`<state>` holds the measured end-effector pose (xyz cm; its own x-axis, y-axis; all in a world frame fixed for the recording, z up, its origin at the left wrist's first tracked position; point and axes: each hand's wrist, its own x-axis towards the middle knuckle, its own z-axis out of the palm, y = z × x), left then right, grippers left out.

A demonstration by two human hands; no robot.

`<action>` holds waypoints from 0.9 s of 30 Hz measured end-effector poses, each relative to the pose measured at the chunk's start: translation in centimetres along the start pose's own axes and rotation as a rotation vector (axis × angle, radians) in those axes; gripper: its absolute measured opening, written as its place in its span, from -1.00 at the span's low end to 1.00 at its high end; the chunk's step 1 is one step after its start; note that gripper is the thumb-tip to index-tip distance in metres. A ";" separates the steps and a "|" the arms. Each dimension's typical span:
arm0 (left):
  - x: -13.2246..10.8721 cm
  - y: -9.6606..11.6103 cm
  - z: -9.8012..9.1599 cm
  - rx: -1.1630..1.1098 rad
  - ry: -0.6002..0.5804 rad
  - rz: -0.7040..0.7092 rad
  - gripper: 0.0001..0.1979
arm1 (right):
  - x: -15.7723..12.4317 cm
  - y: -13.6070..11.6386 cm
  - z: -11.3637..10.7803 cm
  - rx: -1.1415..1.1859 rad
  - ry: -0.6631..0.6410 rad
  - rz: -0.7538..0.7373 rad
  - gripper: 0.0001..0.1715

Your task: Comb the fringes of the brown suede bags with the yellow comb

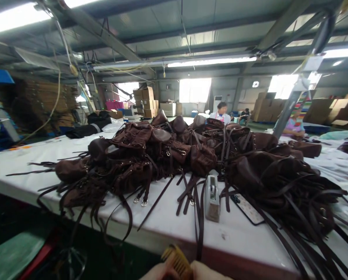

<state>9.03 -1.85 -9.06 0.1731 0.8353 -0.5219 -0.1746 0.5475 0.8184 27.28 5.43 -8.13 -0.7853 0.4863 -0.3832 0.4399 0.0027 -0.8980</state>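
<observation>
A yellow comb with short teeth sticks up at the bottom edge of the view, just in front of the table. My right hand shows only as a sliver beside the comb's lower end and seems closed round it. My left hand is a smaller sliver touching the comb from the left, with its fingers out of sight. Beyond them a big heap of dark brown fringed leather bags lies on the white table. Their long straps trail over its near edge.
A grey tape-dispenser-like tool and a phone lie among the straps. A slanted metal post rises at the right. Two other people sit at the far side. Cardboard boxes are stacked at the back.
</observation>
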 end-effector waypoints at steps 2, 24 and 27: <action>-2.7 2.3 0.1 0.215 -0.024 0.067 -0.44 | -1.4 -0.8 0.6 0.122 -0.002 -0.011 -0.73; -3.2 -4.5 3.6 -0.263 -0.216 -0.134 -0.58 | -5.7 0.4 0.8 -0.364 0.409 -0.072 -0.58; -3.1 -4.8 3.5 -0.278 -0.229 -0.120 -0.61 | -7.5 0.1 1.9 -0.695 0.262 -0.102 -0.66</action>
<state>12.68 -7.27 -10.49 0.4154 0.7485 -0.5168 -0.3907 0.6599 0.6418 32.36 0.17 -5.75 -0.7455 0.6461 -0.1635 0.6127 0.5678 -0.5497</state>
